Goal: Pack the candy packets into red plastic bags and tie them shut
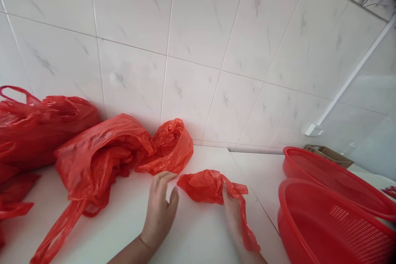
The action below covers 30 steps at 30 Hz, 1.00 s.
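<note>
My right hand (232, 208) grips a small red plastic bag (201, 185) by its gathered neck. The bag's handles hang over the wrist and stick out to the right. To the left of it, my left hand (161, 206) is raised over the white table with its fingers apart and curved, holding nothing. Just beyond its fingertips lies a crumpled red plastic bag (173, 146) against the wall. A larger red plastic bag (108, 152) sits left of that, its long handles trailing toward the table's near edge. What the bags contain is hidden.
At the far left more full red bags (46, 132) are heaped. Two red plastic baskets (303, 231) with mesh sides stand on the right, and a cardboard box (331, 154) is behind them. A tiled wall (198, 82) rises behind the white table (198, 231); a white socket (314, 130) is on it.
</note>
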Motion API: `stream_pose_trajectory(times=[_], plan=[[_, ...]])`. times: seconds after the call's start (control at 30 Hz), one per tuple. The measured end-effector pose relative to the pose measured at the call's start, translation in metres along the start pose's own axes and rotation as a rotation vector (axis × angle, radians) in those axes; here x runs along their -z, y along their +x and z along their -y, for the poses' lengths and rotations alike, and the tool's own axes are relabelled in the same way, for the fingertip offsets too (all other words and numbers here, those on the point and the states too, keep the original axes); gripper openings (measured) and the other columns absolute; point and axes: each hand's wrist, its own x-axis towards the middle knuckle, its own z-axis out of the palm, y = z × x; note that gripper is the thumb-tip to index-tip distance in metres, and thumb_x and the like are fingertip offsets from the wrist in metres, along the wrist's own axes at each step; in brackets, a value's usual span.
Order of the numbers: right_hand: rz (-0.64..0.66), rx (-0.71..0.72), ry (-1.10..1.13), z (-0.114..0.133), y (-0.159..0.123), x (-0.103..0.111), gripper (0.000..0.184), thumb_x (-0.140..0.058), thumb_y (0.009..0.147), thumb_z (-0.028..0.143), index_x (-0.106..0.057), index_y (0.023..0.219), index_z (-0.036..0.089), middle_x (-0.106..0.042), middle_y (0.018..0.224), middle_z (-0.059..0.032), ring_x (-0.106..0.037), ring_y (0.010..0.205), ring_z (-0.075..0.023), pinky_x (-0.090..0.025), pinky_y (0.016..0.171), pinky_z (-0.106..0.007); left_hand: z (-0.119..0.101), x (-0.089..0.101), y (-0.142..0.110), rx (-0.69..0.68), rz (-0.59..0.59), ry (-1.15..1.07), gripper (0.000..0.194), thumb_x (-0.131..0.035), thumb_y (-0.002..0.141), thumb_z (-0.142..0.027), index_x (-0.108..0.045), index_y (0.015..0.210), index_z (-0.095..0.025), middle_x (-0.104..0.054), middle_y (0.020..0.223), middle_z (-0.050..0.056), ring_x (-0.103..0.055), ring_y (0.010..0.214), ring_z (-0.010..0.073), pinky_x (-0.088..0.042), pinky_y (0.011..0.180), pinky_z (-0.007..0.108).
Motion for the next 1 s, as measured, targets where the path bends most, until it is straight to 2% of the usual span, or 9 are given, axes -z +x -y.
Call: stream_pose_trajectory(times=[0.1, 0.2, 0.27, 0.37, 0.4, 0.53, 0.7, 0.83, 1.0], plan=[[0.075, 0.004, 0.037, 0.006, -0.011, -0.006, 0.029, -0.052, 0.086, 0.047, -0.055, 0.077, 0.020, -0.059, 0.074, 0.0002, -0.054, 0.064, -0.0126, -0.047, 0.061, -0.028, -0.002, -0.011, -0.019, -0.240, 0.245, 0.178, 0.039, -0.060, 0.075, -0.020, -0.061, 0.114, -0.029, -0.054, 0.117, 0.010, -0.053, 0.104, 0.0264, -0.045, 0.089, 0.039], [0.201, 0.015, 0.095, 0.011, -0.031, -0.018, 0.031, -0.059, 0.077, 0.050, -0.047, 0.070, 0.022, -0.054, 0.066, 0.0022, -0.053, 0.061, -0.0142, -0.045, 0.056, -0.027, 0.001, -0.024, -0.030, -0.133, 0.351, 0.119, 0.078, -0.070, 0.066, -0.017, -0.039, 0.136, -0.033, -0.046, 0.130, 0.010, -0.056, 0.101, 0.0251, -0.050, 0.078, 0.034], [0.299, 0.050, 0.104, 0.013, -0.042, -0.025, 0.032, -0.062, 0.073, 0.050, -0.045, 0.072, 0.022, -0.051, 0.065, 0.0039, -0.050, 0.060, -0.0131, -0.042, 0.053, -0.024, 0.002, -0.028, -0.027, 0.006, 0.296, -0.013, 0.070, -0.073, 0.060, -0.014, -0.051, 0.124, -0.030, -0.049, 0.127, 0.009, -0.055, 0.104, 0.0257, -0.049, 0.081, 0.033], [0.302, 0.051, -0.023, 0.010, -0.043, -0.027, 0.032, -0.059, 0.074, 0.045, -0.039, 0.066, 0.022, -0.043, 0.062, 0.0053, -0.041, 0.057, -0.0106, -0.036, 0.051, -0.021, 0.002, -0.020, -0.013, 0.154, 0.225, -0.163, 0.010, -0.063, 0.070, -0.021, -0.061, 0.079, -0.022, -0.061, 0.096, 0.006, -0.059, 0.090, 0.0230, -0.049, 0.082, 0.034], [0.256, 0.025, -0.069, 0.007, -0.038, -0.025, 0.033, -0.058, 0.075, 0.043, -0.035, 0.064, 0.022, -0.039, 0.061, 0.0057, -0.038, 0.056, -0.0100, -0.034, 0.050, -0.021, 0.001, -0.015, -0.007, 0.187, 0.210, -0.192, 0.005, -0.059, 0.075, -0.026, -0.059, 0.073, -0.021, -0.062, 0.088, 0.005, -0.061, 0.085, 0.0217, -0.050, 0.081, 0.035], [0.030, -0.081, 0.032, -0.008, -0.006, -0.007, 0.035, -0.054, 0.075, 0.042, -0.027, 0.064, 0.024, -0.031, 0.057, 0.0071, -0.031, 0.051, -0.0096, -0.030, 0.046, -0.021, -0.001, 0.007, 0.011, 0.332, 0.195, -0.477, 0.020, -0.059, 0.082, -0.040, -0.060, 0.091, -0.023, -0.066, 0.100, 0.005, -0.063, 0.093, 0.0220, -0.051, 0.086, 0.038], [-0.133, -0.103, 0.144, -0.024, 0.024, 0.016, 0.026, -0.055, 0.077, 0.045, -0.042, 0.075, 0.023, -0.047, 0.059, 0.0052, -0.042, 0.049, -0.0111, -0.036, 0.046, -0.023, 0.006, 0.012, 0.021, 0.442, 0.117, -0.824, 0.024, -0.072, 0.072, -0.034, -0.062, 0.090, -0.021, -0.069, 0.098, 0.005, -0.066, 0.092, 0.0233, -0.052, 0.085, 0.038], [-0.167, -0.172, 0.142, -0.029, 0.028, 0.027, 0.020, -0.056, 0.079, 0.040, -0.048, 0.080, 0.022, -0.050, 0.055, 0.0056, -0.043, 0.045, -0.0103, -0.034, 0.044, -0.022, 0.011, 0.013, 0.024, 0.374, 0.054, -0.743, 0.022, -0.072, 0.067, -0.029, -0.060, 0.084, -0.020, -0.069, 0.092, 0.004, -0.067, 0.084, 0.0222, -0.054, 0.073, 0.035], [0.007, -0.303, 0.454, -0.028, 0.031, 0.031, 0.031, -0.062, 0.076, 0.049, -0.053, 0.081, 0.020, -0.061, 0.070, -0.0002, -0.056, 0.055, -0.0143, -0.041, 0.047, -0.025, 0.023, 0.015, 0.034, 0.312, -0.017, -0.495, 0.028, -0.068, 0.050, -0.020, -0.041, 0.059, -0.021, -0.064, 0.068, -0.002, -0.055, 0.051, 0.0110, -0.045, 0.049, 0.023]])
